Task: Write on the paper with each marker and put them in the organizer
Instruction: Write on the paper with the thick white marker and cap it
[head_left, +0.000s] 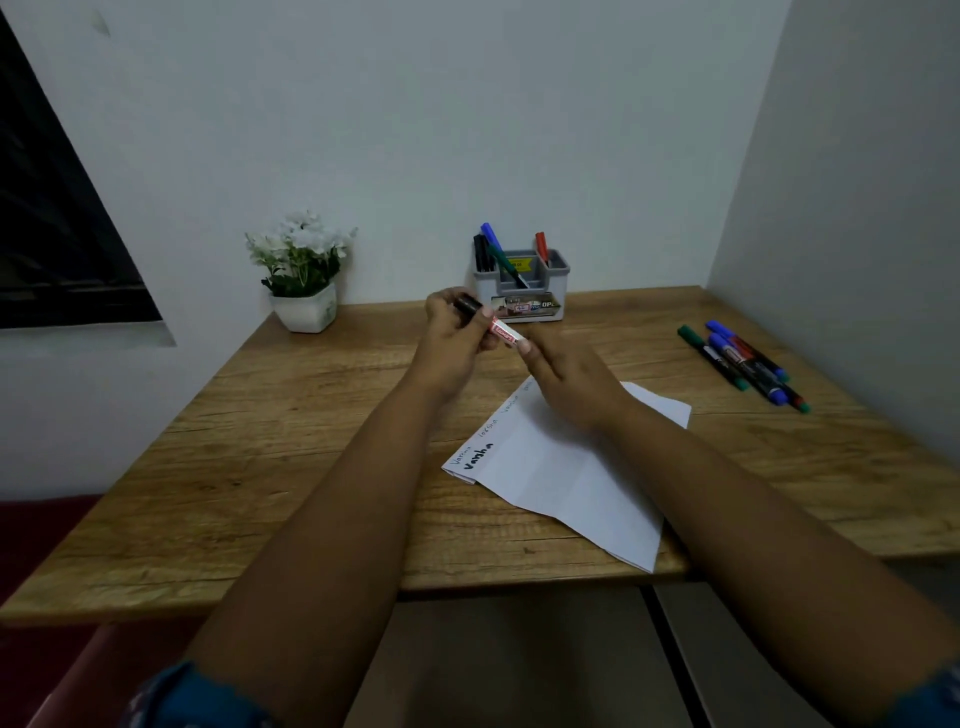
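Above paper (566, 467): your left hand (457, 332) grips black cap end, right hand (566, 379) fingers pinch marker (503, 332) barrel. Light, stiff, slick; hold mid-barrel.

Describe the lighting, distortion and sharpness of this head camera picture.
Head view: dim, even light with no glare and only faint shadows; wide-angle distortion bows the wooden table edges and stretches the forearms toward the bottom corners; centre is fairly sharp, so the bold writing on the paper shows, but the fainter words and the label on the marker both hands hold stay unreadable.
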